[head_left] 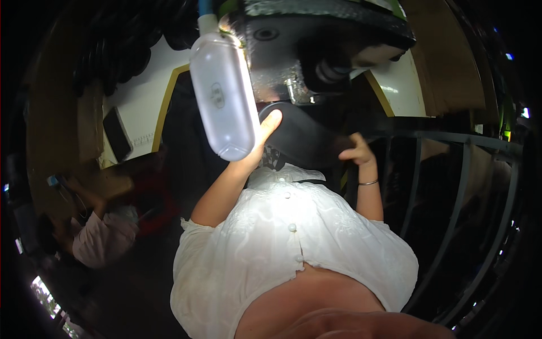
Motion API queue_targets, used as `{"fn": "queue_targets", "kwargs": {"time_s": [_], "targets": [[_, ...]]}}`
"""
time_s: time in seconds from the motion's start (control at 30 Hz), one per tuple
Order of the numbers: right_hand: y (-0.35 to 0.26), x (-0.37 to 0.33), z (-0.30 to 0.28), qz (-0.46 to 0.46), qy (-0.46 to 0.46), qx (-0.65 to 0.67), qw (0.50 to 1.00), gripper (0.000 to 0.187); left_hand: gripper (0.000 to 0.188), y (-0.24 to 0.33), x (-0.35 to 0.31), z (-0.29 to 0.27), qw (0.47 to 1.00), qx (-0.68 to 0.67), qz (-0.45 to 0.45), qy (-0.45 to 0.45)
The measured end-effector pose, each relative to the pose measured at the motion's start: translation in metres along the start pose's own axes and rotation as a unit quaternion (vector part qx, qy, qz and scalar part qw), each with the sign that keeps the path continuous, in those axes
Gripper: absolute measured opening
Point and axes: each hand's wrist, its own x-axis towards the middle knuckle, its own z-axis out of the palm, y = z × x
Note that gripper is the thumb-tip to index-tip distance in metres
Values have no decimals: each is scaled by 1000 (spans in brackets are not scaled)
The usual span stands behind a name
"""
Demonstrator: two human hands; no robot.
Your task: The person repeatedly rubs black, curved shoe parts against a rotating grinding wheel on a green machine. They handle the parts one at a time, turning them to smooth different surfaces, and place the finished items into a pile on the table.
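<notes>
A black curved flat piece (296,131), rounded at its left end and shaped somewhat like a shoe sole, is held in front of my body; its exact kind is unclear. My left hand (264,134) grips the rounded end, thumb lying on top and the other fingers hidden. At the other end is my right hand (359,152), its thumb and a finger around the blurred, dark edge. Just beyond the piece stands a dark machine (271,62) with metal parts, partly in shadow. A lit translucent lamp (223,101) hangs close to my left hand, partly covering the view of it.
A pale worktop (164,65) with yellow edging carries a dark phone-like slab (117,133). Several black rounded things (121,51) are heaped at far left. Grey metal rails (463,175) stand on my right. Another person (104,237) sits at the left.
</notes>
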Motion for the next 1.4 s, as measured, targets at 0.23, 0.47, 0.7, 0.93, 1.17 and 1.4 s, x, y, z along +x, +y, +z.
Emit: {"fn": "queue_targets", "kwargs": {"time_s": [0.23,0.47,0.7,0.93,1.17,1.4], "targets": [[-116,62,35,-220,254,262,905,36,20,15,-8,-4,993,-119,6,0],[-113,72,127,-271,206,377,861,37,23,45,-30,-48,983,-127,-43,123],[-76,83,165,-254,142,283,914,35,21,6,-47,-111,983,5,-138,124],[-118,90,150,-248,0,-45,968,29,38,-53,-54,-56,925,330,-94,-161],[-122,94,125,-229,27,-71,971,35,23,27,2,22,995,70,54,-48],[-24,24,62,110,-255,-120,953,66,23,8,1,9,991,125,46,-2]]}}
